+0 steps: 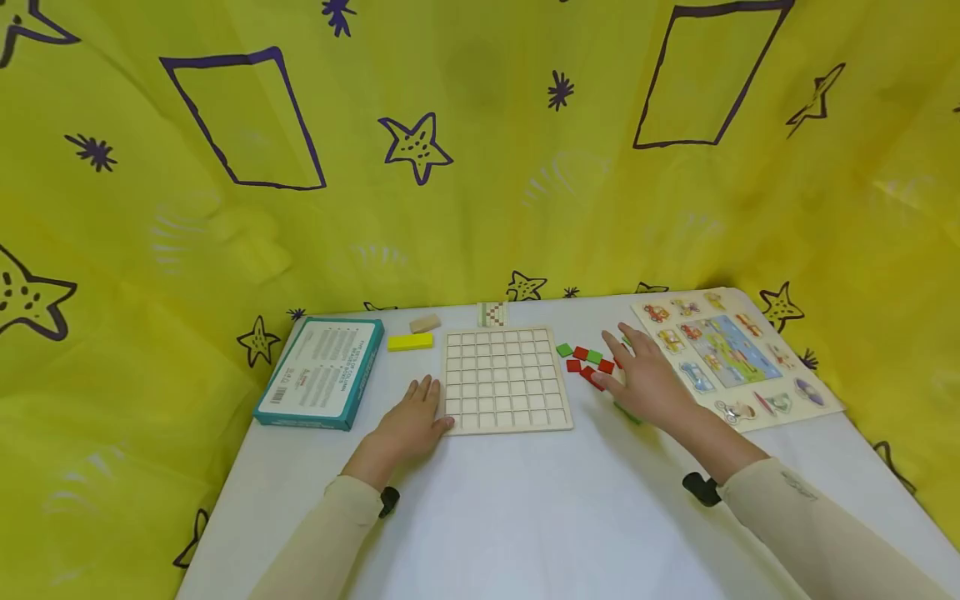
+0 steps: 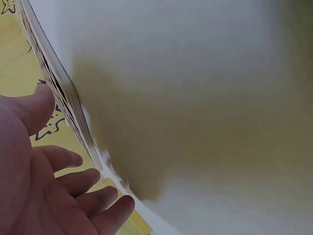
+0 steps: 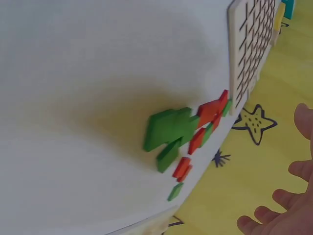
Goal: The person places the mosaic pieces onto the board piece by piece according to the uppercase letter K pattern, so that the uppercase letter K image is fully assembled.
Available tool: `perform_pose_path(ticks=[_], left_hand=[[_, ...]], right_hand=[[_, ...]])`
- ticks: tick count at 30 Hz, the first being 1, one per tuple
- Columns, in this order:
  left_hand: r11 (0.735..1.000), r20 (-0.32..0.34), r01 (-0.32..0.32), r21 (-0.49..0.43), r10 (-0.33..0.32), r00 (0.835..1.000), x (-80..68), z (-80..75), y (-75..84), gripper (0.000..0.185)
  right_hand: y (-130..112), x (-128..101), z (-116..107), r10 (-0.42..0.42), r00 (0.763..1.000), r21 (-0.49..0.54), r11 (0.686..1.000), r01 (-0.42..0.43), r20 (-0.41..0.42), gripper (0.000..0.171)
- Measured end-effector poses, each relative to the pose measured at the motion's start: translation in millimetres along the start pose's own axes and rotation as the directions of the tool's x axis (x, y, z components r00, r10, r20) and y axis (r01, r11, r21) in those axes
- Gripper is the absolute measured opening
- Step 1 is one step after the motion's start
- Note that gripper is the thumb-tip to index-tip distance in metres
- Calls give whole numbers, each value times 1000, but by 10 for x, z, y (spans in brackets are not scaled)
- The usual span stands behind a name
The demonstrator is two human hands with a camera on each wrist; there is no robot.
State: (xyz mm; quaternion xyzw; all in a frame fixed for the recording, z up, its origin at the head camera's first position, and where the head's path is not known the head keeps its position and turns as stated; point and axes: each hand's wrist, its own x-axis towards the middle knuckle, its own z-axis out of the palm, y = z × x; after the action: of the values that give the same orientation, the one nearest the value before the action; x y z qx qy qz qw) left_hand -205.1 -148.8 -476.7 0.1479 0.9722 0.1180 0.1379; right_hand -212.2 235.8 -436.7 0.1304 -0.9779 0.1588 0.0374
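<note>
Both hands are spread flat, so steady the grid board [image 1: 505,379] beside your left hand [image 1: 415,421] while your right hand [image 1: 649,379] pinches one tile [image 1: 592,377] just under its fingers.

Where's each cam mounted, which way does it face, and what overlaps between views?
Head: worn on the head, faces forward and down at the table; shows both forearms, left hand beside the grid board, right hand over the tiles.
Left wrist: faces along the palm; open left hand, board edge, blurred tabletop.
Right wrist: faces past the fingertips to the tiles and board.
Shared: board, tiles.
</note>
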Motion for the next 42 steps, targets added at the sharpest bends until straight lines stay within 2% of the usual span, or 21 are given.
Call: perform_pose_path(ticks=[8,16,19,29,35,42], left_hand=[[1000,28,-13,11,12,1000,6,-24,-40,79],[999,46,-9,31,7,999,5,-36,-59,78],[998,49,-10,58,7,999,14,-25,-79,80],[997,49,-42,65,38,998,10,-25,-68,82],[997,69,-40,63,36,997,17,-13,-33,82],[995,85,-49,84,41,996,44,33,-25,82]], right_hand=[[152,-141,51,9,1000,39,999,-9,-5,71],[302,-285,180,45,999,26,999,-45,0,54],[321,-338,212,49,999,17,999,-48,-13,47],[337,-445,268,69,997,-7,998,-69,-29,30],[327,-461,266,109,994,53,993,-108,-22,23],[362,-506,295,179,984,201,965,-171,-19,19]])
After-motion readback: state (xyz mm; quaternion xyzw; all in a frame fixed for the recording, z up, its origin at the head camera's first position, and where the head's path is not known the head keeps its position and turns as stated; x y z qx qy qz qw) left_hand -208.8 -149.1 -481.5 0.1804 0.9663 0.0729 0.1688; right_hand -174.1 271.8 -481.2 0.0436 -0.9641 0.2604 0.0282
